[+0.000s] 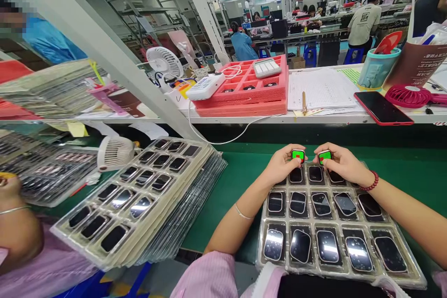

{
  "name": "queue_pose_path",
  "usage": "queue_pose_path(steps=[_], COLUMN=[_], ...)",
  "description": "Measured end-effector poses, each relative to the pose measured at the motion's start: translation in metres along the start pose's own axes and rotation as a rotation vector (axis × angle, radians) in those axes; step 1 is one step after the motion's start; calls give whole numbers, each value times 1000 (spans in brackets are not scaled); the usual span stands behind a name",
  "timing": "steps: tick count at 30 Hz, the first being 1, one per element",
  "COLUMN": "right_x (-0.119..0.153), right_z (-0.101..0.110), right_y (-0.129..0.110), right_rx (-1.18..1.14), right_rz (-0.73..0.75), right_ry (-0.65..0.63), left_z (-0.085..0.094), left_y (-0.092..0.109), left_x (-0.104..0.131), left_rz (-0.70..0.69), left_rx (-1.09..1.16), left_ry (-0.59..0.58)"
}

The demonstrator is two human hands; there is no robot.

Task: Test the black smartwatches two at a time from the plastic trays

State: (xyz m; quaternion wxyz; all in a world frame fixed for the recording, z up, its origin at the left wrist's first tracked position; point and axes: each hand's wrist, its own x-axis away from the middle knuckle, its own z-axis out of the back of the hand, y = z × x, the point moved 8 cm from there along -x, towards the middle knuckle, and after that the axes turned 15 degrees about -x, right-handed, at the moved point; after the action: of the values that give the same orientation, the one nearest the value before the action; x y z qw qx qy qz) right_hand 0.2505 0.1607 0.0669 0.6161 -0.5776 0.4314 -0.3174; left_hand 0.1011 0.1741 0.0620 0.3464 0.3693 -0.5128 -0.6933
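At your left stands a tray stack [188,195]; then, at the far edge of a watch tray [310,222], your left hand [282,164] pinches a green-lit watch [298,155] between thumb and fingers, and your right hand [344,163] likewise grips a second watch [325,154].

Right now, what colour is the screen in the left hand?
Green with some red; the screen shows best in the head view.

The head camera looks forward and down from close behind the hands [280,166], the shelf [330,117] farther off
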Motion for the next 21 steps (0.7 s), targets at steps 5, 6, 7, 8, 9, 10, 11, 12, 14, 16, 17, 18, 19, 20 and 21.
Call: queue_pose_path(steps=[5, 6, 7, 8, 9, 10, 11, 12, 14, 16, 17, 18, 19, 20, 21], right_x=[0, 0, 0, 0, 0, 1, 1, 1, 2, 2, 2, 2, 2, 2, 2], right_z=[1, 1, 1, 1, 0, -1, -2, -3, -6, -7, -7, -6, -6, -6, -6], right_y=[-5, -4, -4, -4, -5, -6, -6, -7, -7, -7, -6, -5, -4, -2, 0], right_rx=[81, 88, 92, 97, 102, 108, 114, 120, 132, 141, 144, 141, 130, 115, 98], right_rz=[50, 48, 47, 49, 52, 58, 62, 62, 57, 52, 49, 45, 38, 27, 16], right_ry=[3, 1, -1, -4, -9, -13, -18, -24, -37, -43, -45, -45, -47, -51, -57], left_z=[0, 0, 0, 0, -1, -1, -1, -2, -2, -2, -1, -1, 0, 0, 1], left_y=[1, 1, 1, 1, 1, 1, 1, 1, 1, 1, 1, 1, 1, 1, 1], left_x=[0, 0, 1, 1, 1, 2, 2, 2, 2, 2, 2, 2, 1, 1, 1], left_rz=[-6, -11, -13, -14, -15, -19, -22, -24, -24, -15, -10, -7, -4, -2, -2], left_rx=[-1, -7, -17, -29, -39, -46, -46, -39, -21, -19, -22, -25, -26, -26, -26], left_ry=[2, 4, 4, 4, 2, 2, 1, -1, -3, 1, 7, 13, 17, 20, 20])
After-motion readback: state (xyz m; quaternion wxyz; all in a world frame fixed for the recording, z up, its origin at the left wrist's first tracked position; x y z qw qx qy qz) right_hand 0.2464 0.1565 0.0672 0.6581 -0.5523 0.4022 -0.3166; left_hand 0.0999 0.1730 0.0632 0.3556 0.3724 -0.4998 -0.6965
